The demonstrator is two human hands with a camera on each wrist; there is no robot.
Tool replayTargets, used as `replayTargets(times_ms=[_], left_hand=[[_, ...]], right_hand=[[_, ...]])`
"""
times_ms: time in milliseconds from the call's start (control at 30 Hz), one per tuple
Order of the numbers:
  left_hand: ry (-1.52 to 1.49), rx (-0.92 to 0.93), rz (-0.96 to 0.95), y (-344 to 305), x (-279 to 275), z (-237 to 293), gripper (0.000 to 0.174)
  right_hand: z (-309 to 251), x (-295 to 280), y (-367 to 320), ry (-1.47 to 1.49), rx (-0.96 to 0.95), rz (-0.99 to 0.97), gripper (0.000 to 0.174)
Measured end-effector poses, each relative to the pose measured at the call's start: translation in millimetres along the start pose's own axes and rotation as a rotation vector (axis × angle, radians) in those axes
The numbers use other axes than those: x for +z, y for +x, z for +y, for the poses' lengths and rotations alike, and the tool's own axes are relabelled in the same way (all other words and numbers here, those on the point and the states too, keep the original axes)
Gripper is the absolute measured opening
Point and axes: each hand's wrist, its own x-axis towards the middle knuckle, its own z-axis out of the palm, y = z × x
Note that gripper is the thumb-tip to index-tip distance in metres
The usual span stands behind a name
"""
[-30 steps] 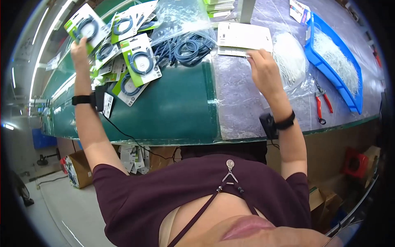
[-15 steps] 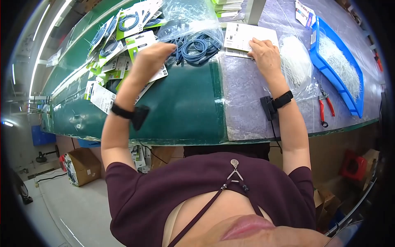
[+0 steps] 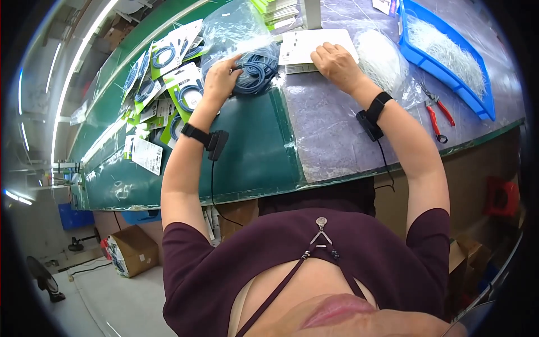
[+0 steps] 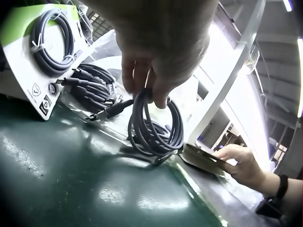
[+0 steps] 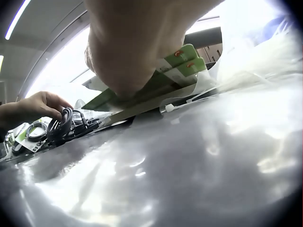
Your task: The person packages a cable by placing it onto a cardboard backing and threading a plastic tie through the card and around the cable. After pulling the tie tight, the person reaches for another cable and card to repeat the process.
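In the left wrist view the left hand pinches a coiled dark blue cable between thumb and fingers, its plug end sticking out to the side. Seen from the head, that hand is at the pile of loose coiled cables beside a clear plastic bag. The right hand is on a stack of white cards, its fingers curled at the upper card; the right wrist view shows green undersides of cards by this hand.
Carded cables lie heaped at the left. White ties in a bag lie right of the cards, then red-handled pliers and a blue tray of ties. A post stands behind the cards.
The left hand has moved from the carded cables at the left over to the loose cable pile and taken hold of a coil. The right hand remains at the white cards.
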Motion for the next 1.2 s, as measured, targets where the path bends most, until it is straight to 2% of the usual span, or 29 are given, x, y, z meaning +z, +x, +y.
replayTargets(times_ms=[133, 233, 267, 367, 400, 500, 667, 767, 933, 1033, 1067, 1167, 1200], left_hand=[[-0.207, -0.125, -0.086, -8.8, -26.3, 15.7, 0.036], [-0.54, -0.199, -0.059, -22.0, -46.7, 36.8, 0.033], [-0.539, -0.197, -0.066, -27.1, -52.7, 47.2, 0.033], [-0.786, -0.236, 0.01, -32.3, -67.4, 102.2, 0.027], [-0.789, -0.237, -0.002, -29.5, -67.3, 114.2, 0.027], [-0.475, 0.135, 0.045, -24.2, -56.0, 146.4, 0.021], [-0.674, 0.014, 0.07, -9.8, -10.2, 181.6, 0.017], [-0.481, 0.083, 0.183, -3.1, 9.0, 187.3, 0.018], [-0.456, 0.086, 0.173, 0.8, 28.2, 180.8, 0.025], [-0.133, 0.227, 0.379, -1.0, 22.9, 180.9, 0.033], [-0.131, 0.227, 0.379, -2.8, 24.0, 178.2, 0.033], [-1.274, -0.442, 0.276, -13.6, 29.2, 160.9, 0.044], [-1.273, -0.446, 0.278, -16.1, 24.7, 158.1, 0.044]], right_hand=[[-1.1, -4.5, -6.3, 0.051, 0.03, -0.064, 0.024], [11.3, -23.1, -12.5, 0.041, 0.139, 0.399, 0.022], [14.9, -31.7, -15.7, 0.043, 0.146, 0.397, 0.022], [15.3, -80.5, -28.1, 0.482, 0.394, 0.372, 0.021], [16.2, -77.2, -32.1, 0.484, 0.405, 0.365, 0.021], [28.7, -55.0, -42.9, 0.59, 0.337, 0.136, 0.021], [22.1, -42.4, -53.9, 0.814, 0.281, 0.123, 0.024], [23.4, -49.3, -57.1, 1.282, 0.488, -0.203, 0.027], [10.2, -57.6, -66.5, 1.17, 0.403, -0.091, 0.029], [5.7, -47.0, -64.4, 1.135, 0.372, -0.115, 0.029], [7.9, -44.6, -65.7, 1.136, 0.371, -0.114, 0.029], [13.3, -51.9, -70.3, 1.183, 0.304, -0.047, 0.031], [12.6, -56.3, -70.5, 1.185, 0.302, -0.049, 0.031]])
